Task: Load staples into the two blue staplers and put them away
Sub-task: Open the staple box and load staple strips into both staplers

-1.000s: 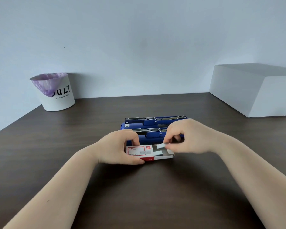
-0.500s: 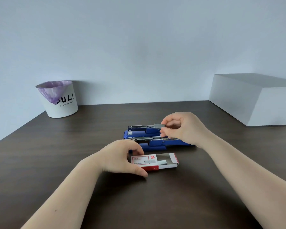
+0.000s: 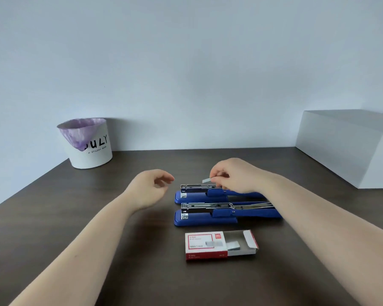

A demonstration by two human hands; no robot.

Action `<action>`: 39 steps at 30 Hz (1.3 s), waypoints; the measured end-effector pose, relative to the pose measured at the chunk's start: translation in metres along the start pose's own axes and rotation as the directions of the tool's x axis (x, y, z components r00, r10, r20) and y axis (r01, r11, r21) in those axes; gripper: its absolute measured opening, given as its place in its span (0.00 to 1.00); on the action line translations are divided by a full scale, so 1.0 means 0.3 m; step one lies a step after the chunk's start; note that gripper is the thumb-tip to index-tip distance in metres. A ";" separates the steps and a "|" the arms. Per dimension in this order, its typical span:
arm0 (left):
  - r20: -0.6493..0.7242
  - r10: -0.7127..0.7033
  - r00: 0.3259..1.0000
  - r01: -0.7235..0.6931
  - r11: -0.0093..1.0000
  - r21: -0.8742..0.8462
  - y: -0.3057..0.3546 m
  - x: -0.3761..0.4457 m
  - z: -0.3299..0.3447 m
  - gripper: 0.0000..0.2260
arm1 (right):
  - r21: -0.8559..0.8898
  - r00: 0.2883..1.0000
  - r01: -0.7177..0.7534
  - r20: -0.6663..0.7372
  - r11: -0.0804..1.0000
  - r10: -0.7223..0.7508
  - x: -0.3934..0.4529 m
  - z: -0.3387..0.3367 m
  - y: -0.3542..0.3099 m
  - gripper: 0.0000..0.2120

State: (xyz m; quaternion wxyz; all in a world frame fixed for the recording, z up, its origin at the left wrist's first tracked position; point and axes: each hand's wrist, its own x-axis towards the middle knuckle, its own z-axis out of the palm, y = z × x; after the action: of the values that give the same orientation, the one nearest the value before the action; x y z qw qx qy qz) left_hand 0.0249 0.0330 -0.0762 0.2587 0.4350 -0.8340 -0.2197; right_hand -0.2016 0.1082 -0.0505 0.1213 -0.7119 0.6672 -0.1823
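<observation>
Item: staple loading, far unit.

Right hand (image 3: 234, 176): fingertips pinched on a short staple strip (image 3: 206, 180), held just above the open metal channel of the far blue stapler (image 3: 199, 193). The strip sits slightly tilted, not yet seated.

Left hand (image 3: 152, 188): empty, fingers loosely curled and apart, hovering left of both staplers and touching nothing.

Near blue stapler (image 3: 208, 214): parallel to the far one and just beside it, top swung open, channel exposed. Whether any staples already lie in either channel is too small to tell.

Staple box (image 3: 208, 247): red and white, tray slid partly out to the right, a few loose strips inside; it lies on the dark wooden table (image 3: 53, 217) close in front of the near stapler.

Also present: white bin with purple liner (image 3: 89, 149), far left; white box (image 3: 352, 149), far right.

Handling note: the strip likely goes in legs down, level with the rail, lowered flat rather than nose first, then slid toward the front end. The free left hand would do well to steady the stapler base so the channel does not shift. A gentle pinch is advised, since glued strips snap easily.
</observation>
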 end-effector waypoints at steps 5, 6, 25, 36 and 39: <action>0.186 0.005 0.983 -0.006 1.000 0.000 -0.004 0.046 0.071 0.16 | -0.091 0.999 0.028 0.044 0.995 -0.025 0.037 0.025 0.014 0.07; 0.198 0.002 0.980 0.004 1.000 -0.028 -0.004 0.051 0.078 0.16 | -0.101 0.999 0.032 0.047 0.994 -0.027 0.041 0.026 0.017 0.07; 0.186 0.078 0.980 -0.069 0.996 -0.056 -0.038 0.044 0.104 0.13 | -0.163 0.994 0.105 0.013 0.981 -0.105 0.071 0.067 -0.035 0.11; 0.177 0.090 0.980 -0.079 0.995 -0.067 -0.047 0.048 0.111 0.13 | -0.228 0.995 0.104 0.021 0.968 -0.102 0.042 0.077 -0.044 0.13; 0.168 0.086 0.982 -0.075 0.995 -0.069 -0.047 0.043 0.113 0.13 | -0.244 0.988 0.150 0.012 0.958 -0.152 0.059 0.100 -0.057 0.13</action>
State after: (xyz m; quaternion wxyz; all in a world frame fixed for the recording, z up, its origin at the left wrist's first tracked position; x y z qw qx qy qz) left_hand 0.0061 0.0196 -0.1073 0.2083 0.3721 -0.8628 -0.2715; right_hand -0.1726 0.0899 -0.0689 0.0159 -0.7696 0.6288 -0.1100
